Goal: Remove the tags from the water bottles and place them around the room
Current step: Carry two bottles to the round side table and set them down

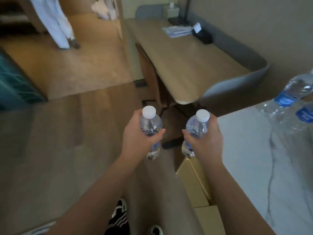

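Observation:
I hold two clear water bottles with white caps upright in front of me, above the floor. My left hand [137,139] is wrapped around the middle of the left bottle [149,122]. My right hand [205,141] grips the right bottle [197,126] the same way. A strip of blue label shows below each hand. Two more bottles with blue labels [294,89] lie at the right edge on a white marble counter [254,150], blurred.
A wooden desk [186,61] stands ahead with papers, a black box and a tissue box at its far end. A grey chair [233,85] sits at its near corner. A cardboard box [199,187] stands against the counter below my right arm. Carpet lies to the left.

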`<action>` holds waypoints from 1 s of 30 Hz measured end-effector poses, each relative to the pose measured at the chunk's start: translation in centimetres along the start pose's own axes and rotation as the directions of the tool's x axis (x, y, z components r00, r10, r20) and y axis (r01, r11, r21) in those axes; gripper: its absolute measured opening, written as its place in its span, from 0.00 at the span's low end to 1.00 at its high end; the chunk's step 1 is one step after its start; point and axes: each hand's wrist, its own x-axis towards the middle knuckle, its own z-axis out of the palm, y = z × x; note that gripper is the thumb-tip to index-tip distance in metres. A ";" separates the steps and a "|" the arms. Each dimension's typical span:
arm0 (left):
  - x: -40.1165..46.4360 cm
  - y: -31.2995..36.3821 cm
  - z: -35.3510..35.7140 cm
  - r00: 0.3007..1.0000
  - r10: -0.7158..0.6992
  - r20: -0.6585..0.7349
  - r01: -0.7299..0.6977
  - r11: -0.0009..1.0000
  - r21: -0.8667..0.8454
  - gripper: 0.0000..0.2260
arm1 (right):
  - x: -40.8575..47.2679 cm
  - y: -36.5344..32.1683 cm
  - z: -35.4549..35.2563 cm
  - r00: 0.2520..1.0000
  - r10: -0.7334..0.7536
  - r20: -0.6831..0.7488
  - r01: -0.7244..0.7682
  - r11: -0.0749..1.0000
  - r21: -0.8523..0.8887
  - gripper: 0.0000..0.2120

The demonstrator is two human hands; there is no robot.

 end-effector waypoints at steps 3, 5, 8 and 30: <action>-1.0 -2.1 -5.0 0.990 -0.039 -0.136 0.048 0.997 0.068 0.26 | -2.2 -2.0 5.4 0.979 -0.056 0.194 0.036 0.994 0.104 0.29; -2.0 -3.7 -8.4 0.970 -0.083 -0.230 0.111 0.988 0.111 0.25 | -4.0 -3.4 9.0 0.948 -0.097 0.304 0.053 0.987 0.151 0.32; -4.0 -5.9 -13.6 0.910 -0.160 -0.382 0.226 0.965 0.133 0.23 | -6.5 -6.5 13.9 0.882 -0.155 0.445 0.063 0.975 0.215 0.32; -15.4 -19.3 -49.3 0.311 -0.276 -0.910 0.623 0.782 -0.024 0.24 | -25.1 -37.0 41.3 0.441 -0.548 0.711 0.100 0.817 0.568 0.30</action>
